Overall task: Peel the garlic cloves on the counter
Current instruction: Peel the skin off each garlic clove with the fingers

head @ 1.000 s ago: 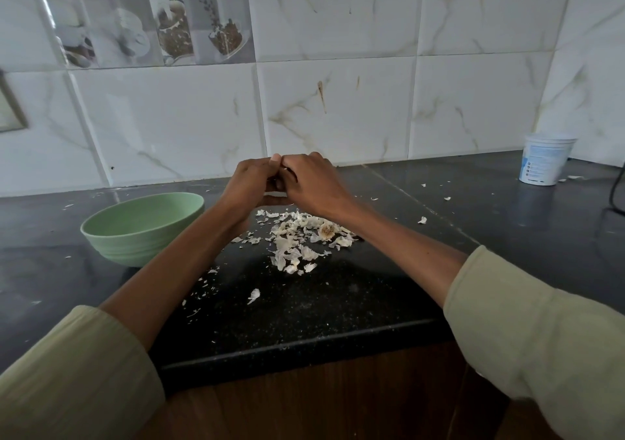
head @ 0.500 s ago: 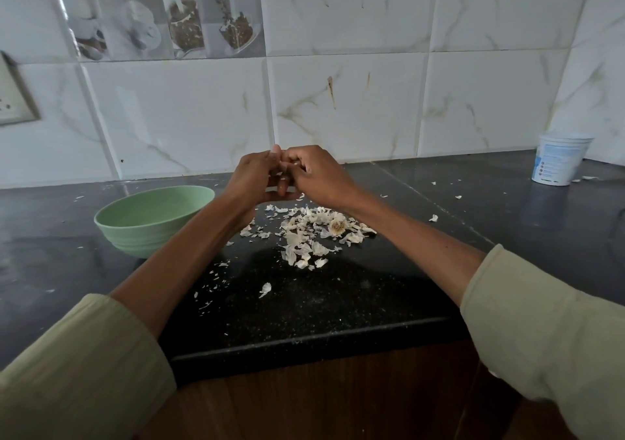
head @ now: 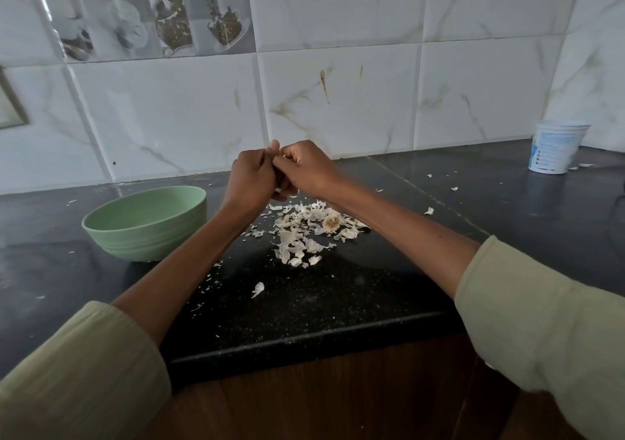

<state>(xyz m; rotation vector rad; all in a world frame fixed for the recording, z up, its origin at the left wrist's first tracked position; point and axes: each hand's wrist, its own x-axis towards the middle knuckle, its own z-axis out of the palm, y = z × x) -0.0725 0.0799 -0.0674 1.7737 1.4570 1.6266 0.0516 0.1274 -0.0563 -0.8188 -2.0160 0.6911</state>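
My left hand and my right hand are pressed together above the black counter, fingers curled round a garlic clove. The clove is almost wholly hidden between the fingers; only a pale sliver shows at the fingertips. Below the hands lies a heap of papery white garlic skins, with a dry garlic root stub in it. A pale green bowl stands on the counter to the left of my left forearm; its inside is not visible.
A white plastic tub stands at the back right by the tiled wall. Loose skin flakes are scattered over the counter. The counter's front edge runs just under my forearms, with a wooden cabinet front below.
Both hands stay joined on the clove and have lifted slightly above the skin heap. The fingers have shifted a little against each other.
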